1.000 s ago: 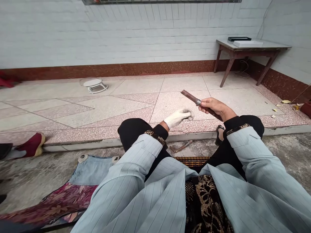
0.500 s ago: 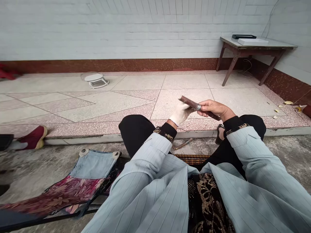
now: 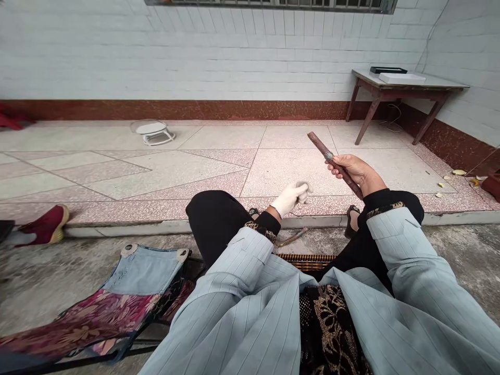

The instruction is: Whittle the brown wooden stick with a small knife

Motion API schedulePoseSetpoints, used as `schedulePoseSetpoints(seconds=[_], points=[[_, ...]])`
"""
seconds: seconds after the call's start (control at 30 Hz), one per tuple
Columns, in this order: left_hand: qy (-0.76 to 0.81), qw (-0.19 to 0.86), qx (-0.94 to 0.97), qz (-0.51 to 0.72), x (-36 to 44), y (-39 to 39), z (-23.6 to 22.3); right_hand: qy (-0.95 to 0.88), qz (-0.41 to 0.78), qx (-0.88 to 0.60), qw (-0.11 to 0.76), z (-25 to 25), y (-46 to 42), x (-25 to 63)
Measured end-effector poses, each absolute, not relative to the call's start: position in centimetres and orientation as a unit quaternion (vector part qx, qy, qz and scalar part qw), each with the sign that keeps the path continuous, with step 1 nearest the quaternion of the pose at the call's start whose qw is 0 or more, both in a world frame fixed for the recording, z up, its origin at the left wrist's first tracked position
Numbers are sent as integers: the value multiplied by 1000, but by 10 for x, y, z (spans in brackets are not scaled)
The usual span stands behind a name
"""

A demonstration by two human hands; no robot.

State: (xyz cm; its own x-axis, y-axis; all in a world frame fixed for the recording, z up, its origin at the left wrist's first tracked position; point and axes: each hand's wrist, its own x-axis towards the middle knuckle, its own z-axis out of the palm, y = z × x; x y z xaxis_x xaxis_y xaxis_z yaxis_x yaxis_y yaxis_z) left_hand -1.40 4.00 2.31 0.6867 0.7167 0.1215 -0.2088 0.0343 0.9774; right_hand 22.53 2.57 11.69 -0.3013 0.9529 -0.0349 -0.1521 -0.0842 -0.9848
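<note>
My right hand is bare and closed round a long dark reddish-brown stick with a metal band, tilted up and to the left. My left hand wears a white glove and is curled at knee height, lower and to the left of the stick; its fingertips are blurred and pinch something small that I cannot make out. Both arms are in light blue striped sleeves over my black-clad knees.
A small rusty tool lies on the concrete between my feet. A folding cloth stool stands at lower left. A red shoe is at far left, a white scale on the tiles, a wooden table at back right.
My right hand has lifted the stick higher and tilted it more upright. The gloved left hand came away from the stick and dropped down to the left.
</note>
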Motion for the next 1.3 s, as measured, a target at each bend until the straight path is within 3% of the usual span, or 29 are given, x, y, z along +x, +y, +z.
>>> schedulePoseSetpoints(seconds=[0.13,0.2,0.27,0.37,0.47,0.6,0.73,0.87,1.0,1.13,1.3], points=[[279,497,787,236,-10,32,34,-537,488,-548,416,102,38,213],[306,378,846,219,-7,29,45,-601,340,-655,305,93,42,204],[315,337,863,205,-7,30,57,-680,233,-680,145,84,41,195],[318,401,843,168,-12,41,72,-740,280,-608,-69,79,31,185],[312,452,822,151,-19,53,78,-775,395,-465,-164,88,18,188],[296,518,787,155,-23,54,70,-805,510,-299,-43,110,9,210],[245,616,723,195,-15,45,50,-768,528,-329,152,118,7,223],[170,753,590,238,-8,46,34,-705,520,-396,275,109,9,212],[181,759,570,258,-7,48,29,-650,514,-417,375,100,17,203],[215,706,628,246,-6,47,30,-616,461,-482,419,95,28,206],[248,635,691,239,-6,47,37,-678,310,-579,331,90,34,211]])
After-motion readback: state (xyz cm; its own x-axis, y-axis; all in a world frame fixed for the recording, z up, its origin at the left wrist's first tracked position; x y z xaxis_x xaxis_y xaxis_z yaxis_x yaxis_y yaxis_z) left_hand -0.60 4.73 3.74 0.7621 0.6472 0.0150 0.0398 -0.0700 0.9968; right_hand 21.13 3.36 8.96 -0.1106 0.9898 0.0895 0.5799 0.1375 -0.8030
